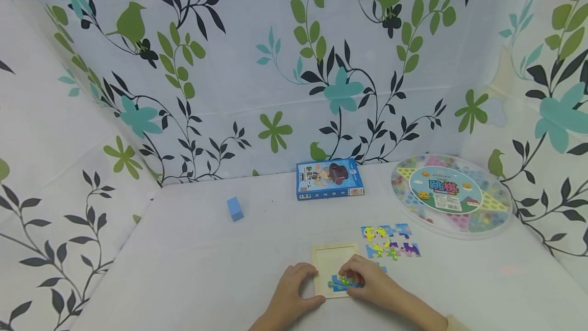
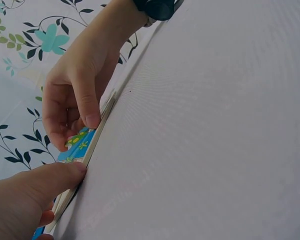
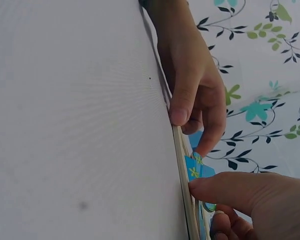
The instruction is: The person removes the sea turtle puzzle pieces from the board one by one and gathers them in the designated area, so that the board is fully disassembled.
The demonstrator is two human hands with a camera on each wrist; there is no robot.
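Note:
A shallow wooden puzzle tray (image 1: 328,259) lies flat near the table's front edge. My left hand (image 1: 292,290) holds its left side, with the thumb at the near-left corner. Joined blue jigsaw pieces (image 1: 338,287) with green and yellow patterns sit in the tray's near part. Over its near-right part, my right hand (image 1: 374,284) pinches a jigsaw piece between thumb and fingers; the fingers hide much of that piece. In the right wrist view, the right thumb (image 3: 215,187) touches the blue pieces by the tray edge. Several loose jigsaw pieces (image 1: 392,249) lie right of the tray.
A blue game box (image 1: 328,180) lies at the back of the table. Back right is a round Chinese checkers set (image 1: 445,190) in clear packaging. A small blue block (image 1: 235,209) sits back left. Patterned cloth (image 1: 239,65) hangs behind the table.

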